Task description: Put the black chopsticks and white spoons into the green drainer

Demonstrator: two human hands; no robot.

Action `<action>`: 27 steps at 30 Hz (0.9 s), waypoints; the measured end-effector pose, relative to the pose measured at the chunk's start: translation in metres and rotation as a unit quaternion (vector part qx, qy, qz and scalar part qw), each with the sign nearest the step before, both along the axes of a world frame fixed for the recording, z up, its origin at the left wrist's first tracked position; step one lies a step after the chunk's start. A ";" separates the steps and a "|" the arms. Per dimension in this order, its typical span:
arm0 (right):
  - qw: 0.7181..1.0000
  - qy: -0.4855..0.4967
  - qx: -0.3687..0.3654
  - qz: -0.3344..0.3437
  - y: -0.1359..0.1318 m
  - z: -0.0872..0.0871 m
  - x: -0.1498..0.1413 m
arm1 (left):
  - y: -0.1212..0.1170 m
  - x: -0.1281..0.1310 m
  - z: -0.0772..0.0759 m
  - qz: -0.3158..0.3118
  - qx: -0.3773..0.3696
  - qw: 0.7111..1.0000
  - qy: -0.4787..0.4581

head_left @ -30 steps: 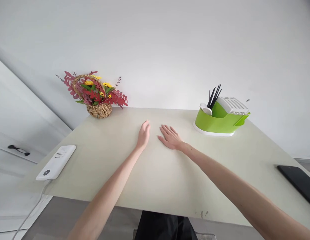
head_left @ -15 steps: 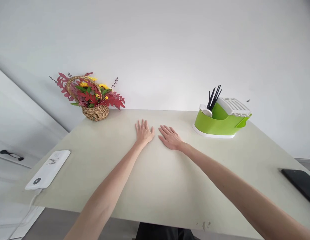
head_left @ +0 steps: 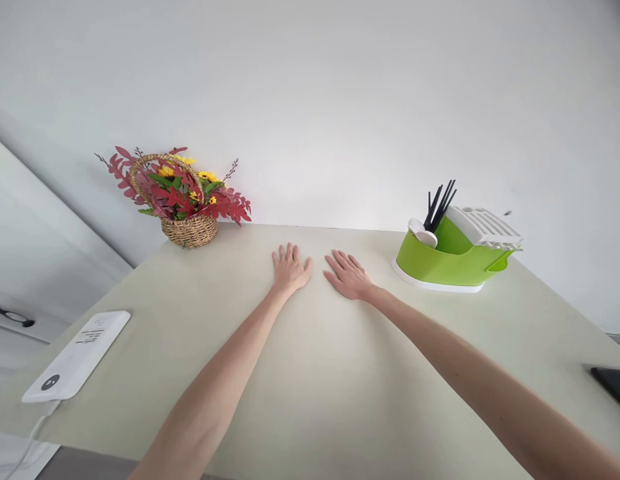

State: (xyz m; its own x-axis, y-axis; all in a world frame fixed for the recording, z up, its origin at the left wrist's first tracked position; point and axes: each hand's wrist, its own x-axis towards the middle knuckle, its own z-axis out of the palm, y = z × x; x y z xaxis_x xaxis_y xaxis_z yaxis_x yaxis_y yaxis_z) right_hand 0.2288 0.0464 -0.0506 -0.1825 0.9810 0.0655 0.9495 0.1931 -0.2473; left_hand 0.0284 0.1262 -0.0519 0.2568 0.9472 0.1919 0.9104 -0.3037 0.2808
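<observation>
Palm down on the pale table (head_left: 310, 373), my left hand (head_left: 290, 268) lies with its fingers spread and nothing in it. Just to its right, my right hand (head_left: 348, 275) also rests flat on the tabletop, fingers stretched out. A small gap separates the two hands. Nearest to my right hand is a green utensil holder (head_left: 435, 267) with a white slotted top, holding black chopsticks (head_left: 441, 203) and white spoons (head_left: 423, 233). Behind and left of my left hand stands a wicker basket (head_left: 190, 231) of red leaves and yellow flowers.
A white power strip (head_left: 77, 357) with a cable lies at the table's left edge. Part of a black phone (head_left: 614, 387) shows at the right edge. The white wall (head_left: 310, 113) rises behind the table, and a white cabinet (head_left: 35, 220) with a dark handle stands at left.
The view has tilted up and moved slightly closer, so things at the sides lie farther out and less of the phone shows. Both hands stay flat on the table.
</observation>
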 end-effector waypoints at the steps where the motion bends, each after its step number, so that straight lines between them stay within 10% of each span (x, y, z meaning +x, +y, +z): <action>1: 1.000 0.000 -0.001 -0.001 0.002 0.000 0.001 | 0.002 0.000 0.000 -0.001 0.002 1.000 0.000; 27: 0.997 0.009 -0.006 -0.076 0.040 -0.005 0.015 | 0.033 0.007 0.001 -0.006 -0.012 1.000 0.017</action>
State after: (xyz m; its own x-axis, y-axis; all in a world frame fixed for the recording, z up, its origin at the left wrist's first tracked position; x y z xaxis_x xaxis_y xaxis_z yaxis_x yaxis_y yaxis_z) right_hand 0.2440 0.0864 -0.0555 -0.0312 0.9980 0.0550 0.9628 0.0448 -0.2665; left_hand 0.0355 0.1591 -0.0506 0.2749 0.9481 0.1599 0.9160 -0.3088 0.2563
